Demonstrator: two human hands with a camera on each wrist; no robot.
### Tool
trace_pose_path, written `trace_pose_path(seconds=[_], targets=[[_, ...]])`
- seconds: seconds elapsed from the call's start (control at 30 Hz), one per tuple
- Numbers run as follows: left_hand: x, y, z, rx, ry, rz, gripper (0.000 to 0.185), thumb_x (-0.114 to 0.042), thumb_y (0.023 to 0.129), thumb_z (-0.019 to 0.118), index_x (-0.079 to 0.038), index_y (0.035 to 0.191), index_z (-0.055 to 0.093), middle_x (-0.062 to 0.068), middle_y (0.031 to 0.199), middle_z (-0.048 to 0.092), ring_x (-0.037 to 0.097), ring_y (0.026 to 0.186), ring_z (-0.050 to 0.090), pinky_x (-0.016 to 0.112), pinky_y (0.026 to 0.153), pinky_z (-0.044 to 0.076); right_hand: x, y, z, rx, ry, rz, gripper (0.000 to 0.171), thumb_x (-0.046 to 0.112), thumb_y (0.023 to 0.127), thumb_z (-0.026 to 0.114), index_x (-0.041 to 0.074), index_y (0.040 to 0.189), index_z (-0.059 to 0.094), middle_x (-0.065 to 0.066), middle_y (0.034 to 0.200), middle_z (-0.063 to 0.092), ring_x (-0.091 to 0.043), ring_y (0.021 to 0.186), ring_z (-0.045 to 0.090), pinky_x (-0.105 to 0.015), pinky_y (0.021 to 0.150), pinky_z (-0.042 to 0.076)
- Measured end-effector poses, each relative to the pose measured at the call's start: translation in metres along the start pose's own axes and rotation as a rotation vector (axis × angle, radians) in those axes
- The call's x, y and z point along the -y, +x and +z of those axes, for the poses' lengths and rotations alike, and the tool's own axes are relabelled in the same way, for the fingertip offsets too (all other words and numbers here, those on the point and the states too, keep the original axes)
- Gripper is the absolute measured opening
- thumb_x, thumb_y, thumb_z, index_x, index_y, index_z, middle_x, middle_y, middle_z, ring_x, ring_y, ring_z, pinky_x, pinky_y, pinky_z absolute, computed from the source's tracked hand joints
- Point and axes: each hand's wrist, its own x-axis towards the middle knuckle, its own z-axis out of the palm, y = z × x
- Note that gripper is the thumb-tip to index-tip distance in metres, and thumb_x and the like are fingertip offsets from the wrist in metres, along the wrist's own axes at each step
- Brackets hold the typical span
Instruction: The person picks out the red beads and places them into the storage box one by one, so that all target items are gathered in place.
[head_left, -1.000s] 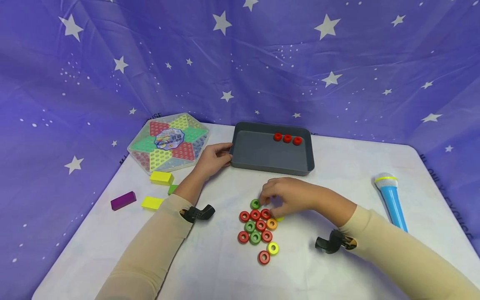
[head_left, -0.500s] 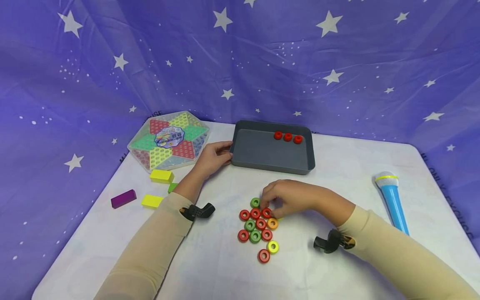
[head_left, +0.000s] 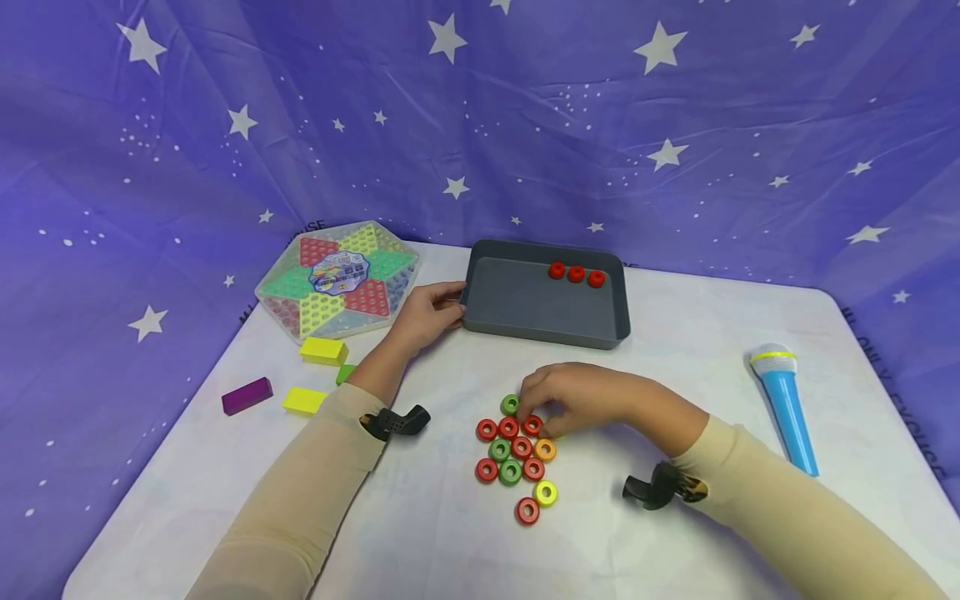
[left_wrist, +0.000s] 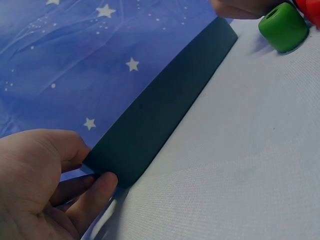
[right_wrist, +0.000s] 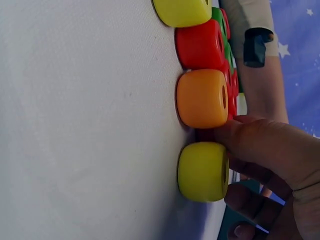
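A grey tray (head_left: 546,308) stands at the back of the table with three red beads (head_left: 576,273) along its far side. My left hand (head_left: 429,313) holds the tray's left end, thumb on the front corner and fingers at the side wall in the left wrist view. In front of the tray lies a loose group of red, green, orange and yellow ring-shaped beads. My right hand (head_left: 581,397) is over its upper right, thumb and fingertips on either side of a red bead (head_left: 532,426). Beside the thumb are an orange bead (right_wrist: 202,98) and a yellow bead (right_wrist: 203,171).
A hexagonal Chinese checkers box (head_left: 341,279) lies at the back left. Yellow blocks (head_left: 323,351), a purple block (head_left: 247,396) and a partly hidden green block (head_left: 345,373) lie near the left forearm. A blue toy microphone (head_left: 784,408) lies on the right.
My right hand has dipped slightly, and its fingertips have closed in around the red bead. Two neighbouring red beads have shifted a little left. My left hand stays on the tray.
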Motion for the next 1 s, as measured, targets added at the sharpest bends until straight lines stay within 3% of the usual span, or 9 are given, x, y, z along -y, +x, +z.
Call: trace_pose_path(seconds=[0.3,0.53,0.7,1.0], targets=[[0.001,-0.001,0.000,-0.008,0.002,0.005,0.047,-0.006,0.096,0.067,-0.007,0.143,0.059,0.012,0.130,0.065,0.022,0.106,0.069,0.029,0.081,0.063,0.009,-0.001,0.000,-0.012,-0.089,0.056,0.028,0.013,0.083,0.076,0.024,0.109,0.076,0.015,0.108,0.067,-0.006,0.102,0.059,-0.031,0.092,0.055],[0.001,-0.001,0.000,-0.007,0.000,-0.006,0.048,-0.007,0.096,0.067,-0.008,0.143,0.059,0.012,0.130,0.065,0.021,0.106,0.069,0.029,0.081,0.063,0.019,-0.007,-0.016,-0.071,-0.159,0.127,0.026,0.021,0.087,0.074,0.027,0.112,0.075,0.018,0.108,0.066,-0.005,0.104,0.058,-0.034,0.093,0.055],[0.002,-0.001,-0.001,-0.008,-0.005,-0.004,0.048,-0.006,0.097,0.066,-0.008,0.143,0.058,0.012,0.133,0.064,0.021,0.107,0.069,0.029,0.081,0.063,0.014,-0.009,-0.033,-0.154,-0.180,0.158,0.025,0.024,0.089,0.074,0.024,0.114,0.074,0.016,0.108,0.064,-0.013,0.101,0.061,-0.034,0.089,0.056],[0.000,0.000,-0.001,-0.005,-0.006,-0.003,0.047,-0.006,0.096,0.067,-0.007,0.142,0.059,0.012,0.133,0.064,0.023,0.108,0.068,0.031,0.082,0.063,-0.006,-0.006,-0.072,-0.327,-0.191,0.127,0.027,0.016,0.088,0.073,0.022,0.115,0.074,0.008,0.107,0.066,-0.017,0.088,0.059,-0.033,0.075,0.055]])
